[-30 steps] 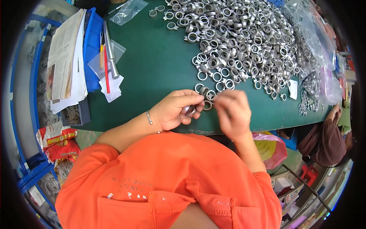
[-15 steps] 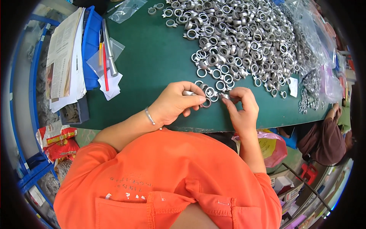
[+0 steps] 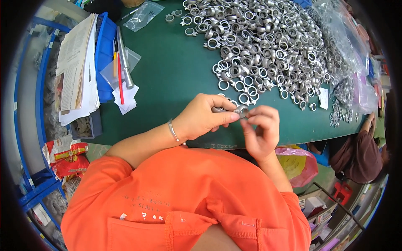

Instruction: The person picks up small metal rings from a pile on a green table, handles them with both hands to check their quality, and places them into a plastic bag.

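Near the table's front edge my two hands meet around a small grey metal ring with a lug. My left hand wears a silver bangle at the wrist and pinches the ring between thumb and fingers. Another grey ring piece shows partly under its forefinger; the rest is hidden. My right hand has its fingers curled, and its thumb and fingertips close on the ring's right side. Just beyond, loose rings lie at the near edge of a large pile of similar metal rings.
The green table carries a blue bin, papers, a red pen and a metal rod at left. Clear plastic bags lie at right. Beyond them sits another person. A pink bag stands below the table edge.
My right hand has brought a ring up against my left hand's fingertips, and the two hands are closer together. The view has shifted slightly.
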Demonstrator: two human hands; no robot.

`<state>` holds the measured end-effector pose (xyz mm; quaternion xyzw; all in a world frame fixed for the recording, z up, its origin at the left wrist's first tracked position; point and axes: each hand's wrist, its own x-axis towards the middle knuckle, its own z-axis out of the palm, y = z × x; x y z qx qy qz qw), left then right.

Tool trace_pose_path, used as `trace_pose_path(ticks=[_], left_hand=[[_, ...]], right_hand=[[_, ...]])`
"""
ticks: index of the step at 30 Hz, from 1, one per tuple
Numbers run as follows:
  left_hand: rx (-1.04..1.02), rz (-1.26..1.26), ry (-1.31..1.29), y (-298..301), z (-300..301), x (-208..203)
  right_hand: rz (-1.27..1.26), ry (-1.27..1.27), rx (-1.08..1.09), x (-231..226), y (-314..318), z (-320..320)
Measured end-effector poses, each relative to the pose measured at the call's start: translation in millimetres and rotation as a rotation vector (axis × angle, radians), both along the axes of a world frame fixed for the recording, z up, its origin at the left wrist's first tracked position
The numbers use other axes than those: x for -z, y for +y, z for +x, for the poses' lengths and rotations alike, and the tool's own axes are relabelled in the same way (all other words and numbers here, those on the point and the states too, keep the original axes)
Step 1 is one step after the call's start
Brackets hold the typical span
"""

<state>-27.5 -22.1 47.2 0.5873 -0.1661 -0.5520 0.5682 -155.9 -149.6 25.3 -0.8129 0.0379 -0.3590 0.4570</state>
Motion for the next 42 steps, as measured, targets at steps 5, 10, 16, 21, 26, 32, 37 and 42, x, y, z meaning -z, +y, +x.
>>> trace_pose_path(ticks=[5,10,16,21,26,32,37,42], left_hand=[[0.036,-0.12,-0.317,4,-4,6],[-0.029,-0.196,-0.485,3,-7,5],[-0.158,-0.091,0.714,6,2,14],[-0.133,-0.01,0.648,8,0,20],[-0.183,0.003,0.455,7,-1,9],[-0.158,-0.042,0.188,2,-2,2],[-0.131,-0.208,-0.326,4,-5,12],[-0.082,-0.263,-0.596,4,-7,9]], right_hand=[[0.891,0.226,-0.121,3,-8,0],[0.792,0.173,-0.182,10,-2,-2],[-0.099,0.04,-0.249,-8,0,4],[-0.411,0.195,0.198,9,-25,20],[-0.119,0.389,0.133,16,-35,17],[0.599,0.353,-0.188,11,-8,5],[0.519,0.275,-0.238,6,-6,4],[0.949,0.275,-0.275,4,-6,8]])
